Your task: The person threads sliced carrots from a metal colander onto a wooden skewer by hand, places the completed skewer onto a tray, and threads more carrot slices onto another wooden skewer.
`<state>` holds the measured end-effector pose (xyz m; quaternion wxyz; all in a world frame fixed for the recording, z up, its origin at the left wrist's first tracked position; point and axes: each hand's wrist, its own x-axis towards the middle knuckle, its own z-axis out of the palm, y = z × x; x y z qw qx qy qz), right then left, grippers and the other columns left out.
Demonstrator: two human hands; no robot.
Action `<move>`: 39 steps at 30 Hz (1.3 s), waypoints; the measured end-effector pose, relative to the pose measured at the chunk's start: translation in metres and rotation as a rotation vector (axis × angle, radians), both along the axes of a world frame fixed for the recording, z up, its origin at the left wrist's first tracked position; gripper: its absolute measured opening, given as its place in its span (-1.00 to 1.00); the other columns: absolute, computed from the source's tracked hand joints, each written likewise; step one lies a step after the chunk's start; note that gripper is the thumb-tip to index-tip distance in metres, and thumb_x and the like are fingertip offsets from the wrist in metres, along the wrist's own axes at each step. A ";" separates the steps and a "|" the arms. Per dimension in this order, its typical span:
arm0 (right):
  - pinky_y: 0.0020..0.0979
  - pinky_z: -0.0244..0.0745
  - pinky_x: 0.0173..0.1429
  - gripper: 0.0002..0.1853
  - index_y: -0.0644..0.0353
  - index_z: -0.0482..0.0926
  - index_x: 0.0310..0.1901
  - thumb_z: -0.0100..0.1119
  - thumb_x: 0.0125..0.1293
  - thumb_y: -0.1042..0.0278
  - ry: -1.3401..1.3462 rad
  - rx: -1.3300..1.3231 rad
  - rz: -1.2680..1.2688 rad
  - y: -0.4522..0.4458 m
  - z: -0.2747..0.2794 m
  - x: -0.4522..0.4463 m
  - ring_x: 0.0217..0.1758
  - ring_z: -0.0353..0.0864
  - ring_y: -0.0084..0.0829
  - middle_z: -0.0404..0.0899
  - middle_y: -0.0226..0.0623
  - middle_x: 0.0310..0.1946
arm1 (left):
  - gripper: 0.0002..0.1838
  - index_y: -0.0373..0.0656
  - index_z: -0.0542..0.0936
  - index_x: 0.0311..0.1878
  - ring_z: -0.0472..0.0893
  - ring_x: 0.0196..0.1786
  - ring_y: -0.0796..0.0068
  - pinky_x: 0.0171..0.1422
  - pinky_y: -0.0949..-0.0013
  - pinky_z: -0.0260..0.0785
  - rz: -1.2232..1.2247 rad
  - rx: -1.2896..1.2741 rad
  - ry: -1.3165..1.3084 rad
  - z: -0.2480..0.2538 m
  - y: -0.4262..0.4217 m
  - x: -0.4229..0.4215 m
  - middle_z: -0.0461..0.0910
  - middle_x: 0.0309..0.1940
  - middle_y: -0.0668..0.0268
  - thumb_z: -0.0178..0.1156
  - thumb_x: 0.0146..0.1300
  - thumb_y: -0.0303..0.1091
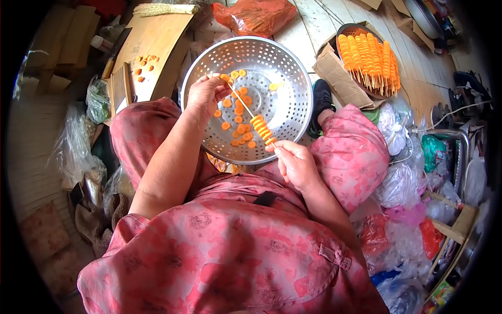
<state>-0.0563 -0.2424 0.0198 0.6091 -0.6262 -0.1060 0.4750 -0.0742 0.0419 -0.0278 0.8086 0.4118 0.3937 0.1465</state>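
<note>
Over a perforated metal colander (196,60), my right hand (295,163) grips the lower end of a thin wooden skewer (246,107). Several carrot slices (262,130) are threaded close together on it near that hand. The bare upper part slants up and left toward my left hand (205,94). Between the left fingertips, by the skewer's tip, is a single carrot slice (225,77); whether the tip has pierced it I cannot tell. Loose carrot slices (240,129) lie scattered on the colander's bottom beneath both hands.
At the upper right, a dark basket (361,29) in a cardboard box (334,70) holds many filled skewers (366,57). A wooden board (151,42) with carrot pieces and a knife (116,52) stands upper left. Plastic bags (400,183) crowd the right side.
</note>
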 end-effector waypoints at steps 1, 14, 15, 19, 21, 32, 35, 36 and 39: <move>-0.64 0.10 -0.69 -0.75 0.32 0.54 -0.14 -0.10 0.40 0.34 0.005 -0.005 0.001 0.000 0.000 0.000 -0.79 0.21 -0.72 0.30 -0.51 -0.78 | -0.91 -0.28 0.47 -0.22 0.63 -0.31 0.38 -0.19 0.39 0.58 0.000 0.000 0.000 0.002 -0.001 0.000 0.60 -0.31 0.13 0.10 0.19 -0.55; -0.67 0.09 -0.70 -0.74 0.32 0.54 -0.12 -0.10 0.42 0.32 -0.014 0.042 -0.095 0.003 -0.005 0.001 -0.82 0.17 -0.72 0.29 -0.51 -0.78 | -0.94 -0.21 0.56 -0.34 0.65 -0.31 0.41 -0.13 0.37 0.54 -0.456 -0.021 0.028 0.024 -0.060 -0.009 0.63 -0.34 0.22 0.21 0.09 -0.49; -0.67 0.09 -0.70 -0.74 0.32 0.54 -0.12 -0.10 0.42 0.32 -0.014 0.041 -0.095 0.003 -0.004 0.001 -0.82 0.17 -0.72 0.29 -0.51 -0.78 | -0.93 -0.21 0.56 -0.34 0.64 -0.32 0.41 -0.13 0.37 0.54 -0.473 -0.034 0.021 0.022 -0.063 -0.010 0.63 -0.34 0.23 0.22 0.10 -0.47; -0.67 0.09 -0.71 -0.74 0.32 0.54 -0.12 -0.10 0.42 0.32 0.013 0.023 -0.109 0.003 -0.003 0.001 -0.82 0.16 -0.72 0.29 -0.50 -0.78 | -0.92 -0.21 0.57 -0.32 0.64 -0.31 0.41 -0.12 0.37 0.54 -0.501 -0.035 0.031 0.020 -0.063 -0.010 0.62 -0.37 0.26 0.23 0.12 -0.44; -0.67 0.09 -0.71 -0.74 0.33 0.54 -0.13 -0.10 0.42 0.32 0.020 0.022 -0.115 0.002 -0.004 0.001 -0.83 0.16 -0.71 0.29 -0.50 -0.79 | -0.92 -0.21 0.57 -0.32 0.64 -0.31 0.41 -0.12 0.36 0.54 -0.503 -0.031 0.040 0.020 -0.064 -0.010 0.62 -0.38 0.26 0.24 0.12 -0.44; -0.60 0.05 -0.73 -0.74 0.34 0.54 -0.15 -0.08 0.39 0.33 0.036 -0.010 -0.218 0.004 -0.006 0.006 -0.83 0.18 -0.68 0.30 -0.47 -0.80 | -0.86 -0.24 0.61 -0.35 0.62 -0.38 0.48 -0.27 0.43 0.46 -0.713 0.742 0.450 -0.002 -0.040 -0.005 0.61 -0.50 0.32 0.25 0.02 -0.39; -0.64 0.09 -0.72 -0.72 0.33 0.55 -0.12 -0.06 0.41 0.29 0.025 -0.034 -0.192 0.004 -0.006 0.004 -0.81 0.16 -0.68 0.30 -0.46 -0.77 | -0.81 -0.12 0.65 -0.36 0.65 -0.34 0.31 -0.18 0.32 0.48 -1.034 0.998 0.599 -0.015 -0.051 -0.014 0.65 -0.45 0.21 0.29 -0.06 -0.26; -0.64 0.09 -0.72 -0.72 0.33 0.55 -0.12 -0.06 0.41 0.29 0.025 -0.036 -0.194 0.003 -0.006 0.004 -0.81 0.16 -0.68 0.30 -0.46 -0.77 | -0.80 -0.12 0.64 -0.36 0.65 -0.30 0.27 -0.15 0.31 0.48 -1.133 1.072 0.660 -0.021 -0.055 -0.017 0.65 -0.43 0.19 0.29 -0.06 -0.25; -0.64 0.09 -0.71 -0.72 0.33 0.55 -0.11 -0.06 0.42 0.29 0.030 -0.023 -0.184 0.003 -0.005 0.004 -0.81 0.16 -0.67 0.30 -0.46 -0.77 | -0.78 -0.14 0.63 -0.37 0.64 -0.25 0.25 -0.10 0.31 0.47 -1.244 1.225 0.739 -0.033 -0.061 -0.017 0.65 -0.40 0.18 0.29 -0.05 -0.23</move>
